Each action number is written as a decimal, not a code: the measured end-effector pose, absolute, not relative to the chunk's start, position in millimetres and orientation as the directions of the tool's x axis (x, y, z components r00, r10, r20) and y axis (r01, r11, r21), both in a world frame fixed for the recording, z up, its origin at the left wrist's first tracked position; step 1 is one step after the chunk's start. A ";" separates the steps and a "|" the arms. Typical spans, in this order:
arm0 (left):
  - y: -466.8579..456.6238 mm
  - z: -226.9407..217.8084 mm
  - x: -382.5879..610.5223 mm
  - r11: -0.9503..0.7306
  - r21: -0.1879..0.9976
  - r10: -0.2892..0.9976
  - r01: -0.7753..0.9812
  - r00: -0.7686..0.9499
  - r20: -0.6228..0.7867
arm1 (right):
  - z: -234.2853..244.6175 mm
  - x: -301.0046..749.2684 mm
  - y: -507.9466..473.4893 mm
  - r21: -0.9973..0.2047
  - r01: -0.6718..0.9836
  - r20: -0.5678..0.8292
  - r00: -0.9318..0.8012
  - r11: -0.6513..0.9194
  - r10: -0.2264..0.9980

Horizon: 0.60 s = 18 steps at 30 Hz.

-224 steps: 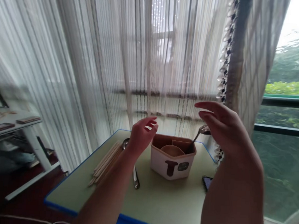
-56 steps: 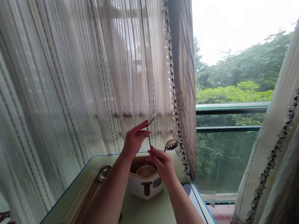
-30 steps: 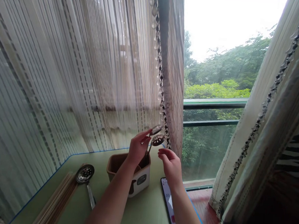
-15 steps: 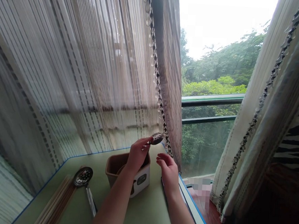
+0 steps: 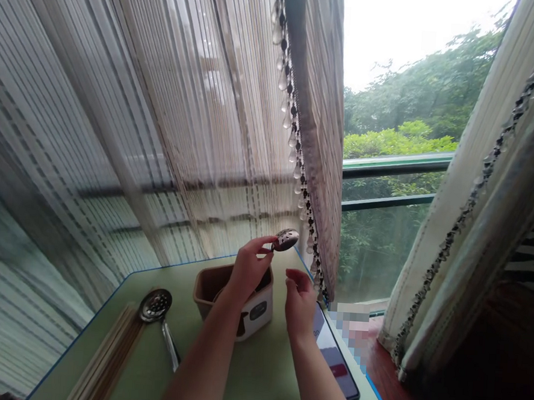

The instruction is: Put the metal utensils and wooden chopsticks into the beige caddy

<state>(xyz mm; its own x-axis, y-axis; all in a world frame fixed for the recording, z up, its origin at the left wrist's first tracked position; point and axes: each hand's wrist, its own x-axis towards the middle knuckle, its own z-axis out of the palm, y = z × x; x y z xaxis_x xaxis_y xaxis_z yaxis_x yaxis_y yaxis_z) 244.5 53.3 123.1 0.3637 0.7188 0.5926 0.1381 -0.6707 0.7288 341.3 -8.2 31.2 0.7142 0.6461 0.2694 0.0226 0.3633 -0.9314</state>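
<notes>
My left hand (image 5: pixel 250 268) is closed on a slotted spoon (image 5: pixel 287 240), pinching it just below its metal bowl, which points up and to the right. The spoon's handle is mostly hidden behind the hand. Beneath that hand stands a brown-lined white utensil holder (image 5: pixel 260 319) with dark markings on its front; a round brown rim shows inside it. My right hand (image 5: pixel 301 301) hovers to the right of the holder with bent fingers held apart and nothing between them.
On the green table (image 5: pixel 256 380), a bundle of wooden chopsticks (image 5: pixel 106 356) lies at the left beside a perforated skimmer (image 5: pixel 155 305). A phone (image 5: pixel 336 355) rests along the right edge. Sheer curtains (image 5: pixel 164 97) hang behind, and a window with a railing (image 5: pixel 396 165) is at the right.
The view has shifted, so the table scene sits a little further right. The spoon remains in my left hand. My right hand has turned slightly, and more of the phone shows.
</notes>
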 end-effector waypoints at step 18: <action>29.5 133.3 109.9 -0.543 0.833 0.819 0.107 -0.154 0.553 | 49.4 283.4 -49.8 -0.744 0.274 0.609 0.654 0.610 0.449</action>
<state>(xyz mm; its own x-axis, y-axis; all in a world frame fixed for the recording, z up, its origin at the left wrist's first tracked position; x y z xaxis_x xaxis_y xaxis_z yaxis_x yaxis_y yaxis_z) 109.9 29.5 133.3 -0.1537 0.8186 0.5534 0.1073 -0.5429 0.8329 283.4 -49.8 49.4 0.6539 0.4492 0.6087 0.2737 0.6096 -0.7440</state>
